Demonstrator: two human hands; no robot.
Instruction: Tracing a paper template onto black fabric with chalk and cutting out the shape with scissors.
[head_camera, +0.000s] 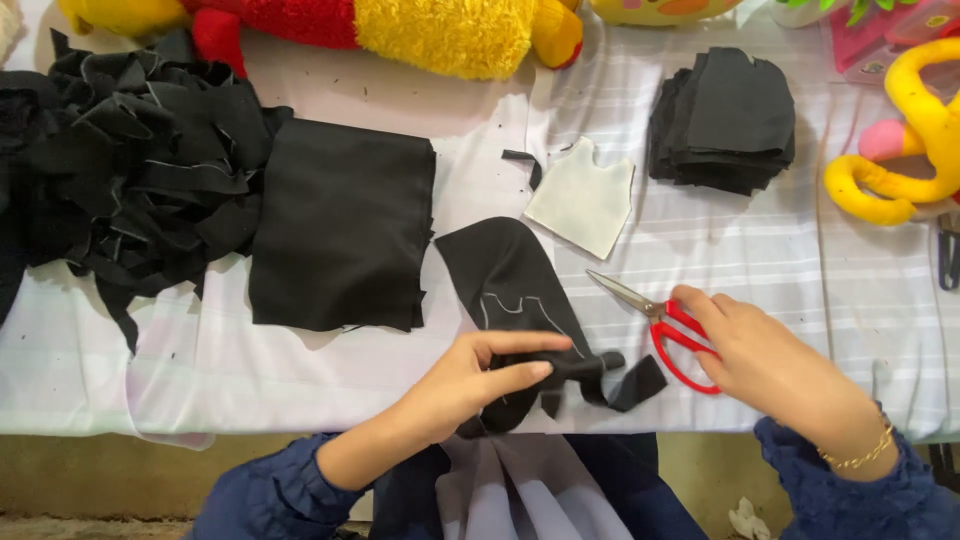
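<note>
A heap of black scraps (120, 170) fills nine to eleven o'clock, with a folded black cloth (340, 225) just right of it. A white pattern (582, 195) lies near centre; a black stack (725, 120) sits at one o'clock. A red-yellow plush (400, 30) lies at twelve, a yellow toy (910, 140) at three.

One head-worn view, looking steeply down

A single camera on the person's head looks down and forward over the worktop (300, 380). The near edge runs across the lower frame, with the lap below it. It sits close, at arm's reach, so both hands fill the lower middle; the far edge is cropped.
</note>
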